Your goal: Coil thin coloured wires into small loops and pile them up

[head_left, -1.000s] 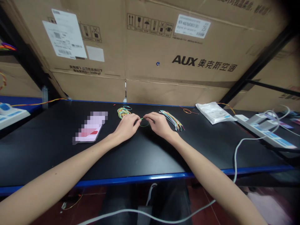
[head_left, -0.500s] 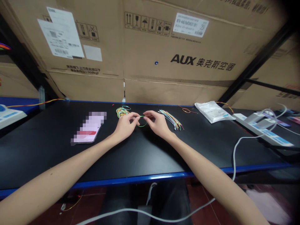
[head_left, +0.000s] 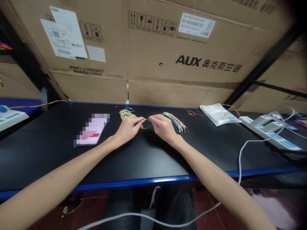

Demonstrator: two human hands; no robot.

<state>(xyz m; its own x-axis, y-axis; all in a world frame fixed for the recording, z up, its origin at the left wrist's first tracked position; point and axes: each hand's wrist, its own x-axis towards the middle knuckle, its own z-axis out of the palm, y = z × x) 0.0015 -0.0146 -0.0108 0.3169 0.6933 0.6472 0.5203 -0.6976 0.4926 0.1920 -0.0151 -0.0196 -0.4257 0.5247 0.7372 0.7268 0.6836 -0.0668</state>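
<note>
Pinching a thin green wire (head_left: 146,128) between them, a person's two bare hands face each other just above a black surface (head_left: 148,159). The wire sits at the centre of the clock, with 12 away from the person. The left hand (head_left: 129,128), on the 9 o'clock side, has its thumb and fingers closed on the wire; the right hand (head_left: 164,128), on the 3 o'clock side, grips it with its fingertips together. A short stretch spans the small gap between the hands — and a loop of it curves below.

At 11 o'clock, just past the left hand, lies a coil of multicoloured wires (head_left: 124,114). At 3 o'clock, beside the right hand, a bundle of cut wires (head_left: 177,123) lies fanned out. A phone (head_left: 92,135), its screen pixelated, rests at 9. Toward 2 o'clock lies a white plastic packet (head_left: 218,114), with a power strip (head_left: 271,132) beyond it at 3. A cardboard box (head_left: 153,91) marked AUX stands at 12.
</note>
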